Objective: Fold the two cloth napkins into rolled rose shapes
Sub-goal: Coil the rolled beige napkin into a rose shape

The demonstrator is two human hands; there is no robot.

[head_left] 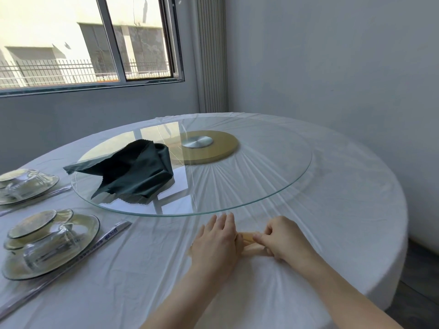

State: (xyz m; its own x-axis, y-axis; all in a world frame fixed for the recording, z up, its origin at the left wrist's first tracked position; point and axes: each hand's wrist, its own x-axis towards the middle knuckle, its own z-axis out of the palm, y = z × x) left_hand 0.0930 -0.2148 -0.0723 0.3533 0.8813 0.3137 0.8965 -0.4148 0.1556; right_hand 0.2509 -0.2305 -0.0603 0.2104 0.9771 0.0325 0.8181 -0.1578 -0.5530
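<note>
Viewing round table [344,222], white cloth covering it. Glass turntable [261,181] sitting at centre, carrying dark green napkin [133,172], loosely crumpled, probably waiting its turn. Left hand [217,243] lying flat, fingers straight, pressing roll's left end; I'm guessing it's stopping unwinding. Right hand [282,238] curling, pinching other end. Tan napkin [248,238] resting on cloth between hands, just near side of turntable, rolled tight, long axis running left-right.

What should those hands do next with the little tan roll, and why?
Probably roll the tan napkin a little tighter: the left hand lies flat over one end, the right hand pinches the other, and it looks like a tube, not yet a rose.
</note>
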